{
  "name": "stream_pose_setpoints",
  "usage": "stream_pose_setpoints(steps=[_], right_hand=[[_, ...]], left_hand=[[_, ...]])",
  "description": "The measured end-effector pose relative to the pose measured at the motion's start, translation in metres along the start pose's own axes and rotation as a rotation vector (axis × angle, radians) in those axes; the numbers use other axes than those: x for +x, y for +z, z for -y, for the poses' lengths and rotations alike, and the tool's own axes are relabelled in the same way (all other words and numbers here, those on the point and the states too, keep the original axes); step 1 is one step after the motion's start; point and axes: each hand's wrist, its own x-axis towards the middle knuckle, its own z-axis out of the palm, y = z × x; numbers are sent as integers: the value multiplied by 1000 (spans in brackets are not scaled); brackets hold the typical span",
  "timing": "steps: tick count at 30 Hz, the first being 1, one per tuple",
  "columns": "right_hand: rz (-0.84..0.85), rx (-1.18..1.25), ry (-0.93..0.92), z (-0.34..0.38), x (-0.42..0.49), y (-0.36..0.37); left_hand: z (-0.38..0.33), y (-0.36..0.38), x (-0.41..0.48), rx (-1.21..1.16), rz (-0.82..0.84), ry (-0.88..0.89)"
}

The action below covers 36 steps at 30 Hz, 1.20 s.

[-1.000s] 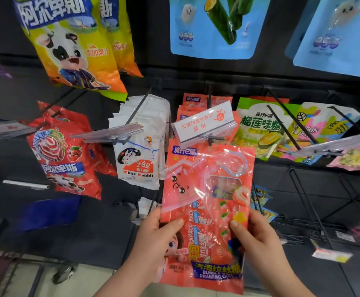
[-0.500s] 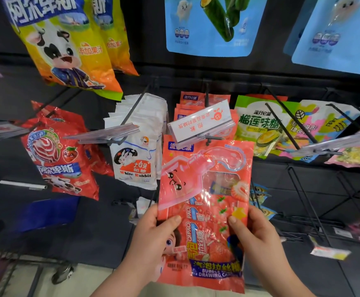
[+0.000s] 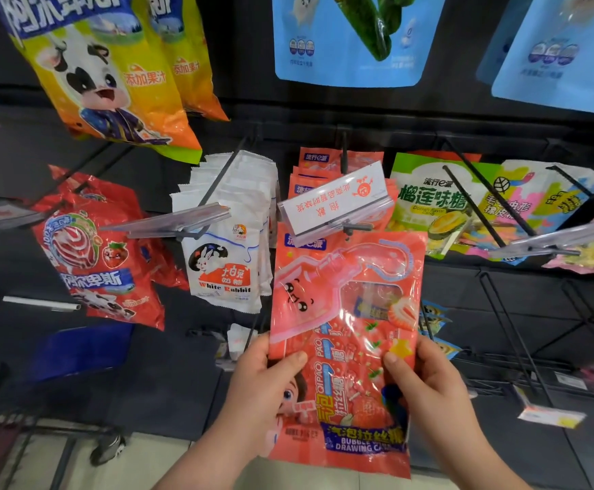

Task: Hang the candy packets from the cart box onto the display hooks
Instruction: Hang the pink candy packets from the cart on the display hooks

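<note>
At the dark display wall (image 3: pixel 288 111), I hold one glossy red-pink plastic candy packet (image 3: pixel 345 313) upright in both hands. My left hand (image 3: pixel 263 390) and right hand (image 3: pixel 429 394) each grip a lower side edge, thumb on the front, fingers curled behind.

The packet's top edge sits just under the white label strip (image 3: pixel 334 201) at the tip of a black wire hook (image 3: pixel 344 150); whether the hook has entered the hanging hole, I cannot tell. Matching red packets (image 3: pixel 318 160) hang farther back on that hook.

Neighbouring hooks carry white rabbit-print sachets (image 3: pixel 224 267) to the left and a green durian-print bag (image 3: pixel 426 206) to the right. Yellow-orange cow-print bags (image 3: pixel 118 86) and blue pouches (image 3: pixel 352 47) hang above. Pale floor (image 3: pixel 139 468) shows below the wall.
</note>
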Motion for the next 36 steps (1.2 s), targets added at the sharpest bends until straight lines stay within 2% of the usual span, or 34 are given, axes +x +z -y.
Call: stream_pose_setpoints(steps=[18,21,25,32,36], right_hand=[[-10,-68,-15,4,5,2],[-31,-92,-8,7,19,5],[-69,-282,-23,6,52,6],[-101,-466,-2,11,108,16],[-103,-466,9,10,129,19]], left_hand=[[-6,2,2,36,-46,38],[-8,5,20,110,-51,46],[-10,9,51,288,-79,99],[-33,23,101,545,-146,201],[-39,28,121,714,-216,226]])
